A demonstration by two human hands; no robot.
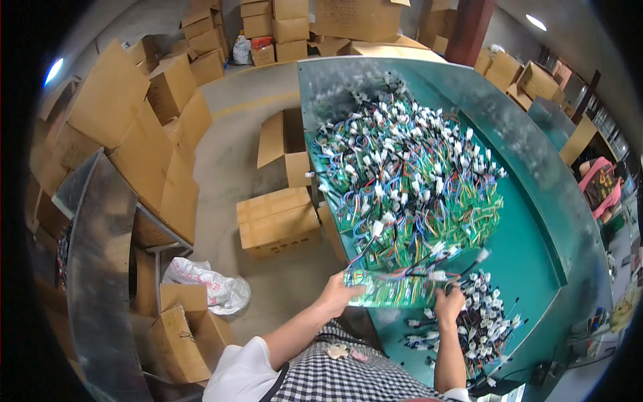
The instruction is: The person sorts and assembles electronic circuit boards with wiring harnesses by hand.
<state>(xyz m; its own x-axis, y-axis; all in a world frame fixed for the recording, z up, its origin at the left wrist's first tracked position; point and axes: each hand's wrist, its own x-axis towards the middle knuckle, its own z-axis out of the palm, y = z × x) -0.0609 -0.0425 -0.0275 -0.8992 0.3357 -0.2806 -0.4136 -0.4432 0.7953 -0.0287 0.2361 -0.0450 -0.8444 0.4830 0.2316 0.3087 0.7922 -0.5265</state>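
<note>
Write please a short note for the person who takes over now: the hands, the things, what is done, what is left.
Left hand grips the left end of a green circuit board with coloured wires.
Right hand holds its right end, over a small heap of black wire bundles with white plugs.
All sits on the green table.
Done: that small heap near the person.
Left: the large pile of wired boards farther back.
</note>
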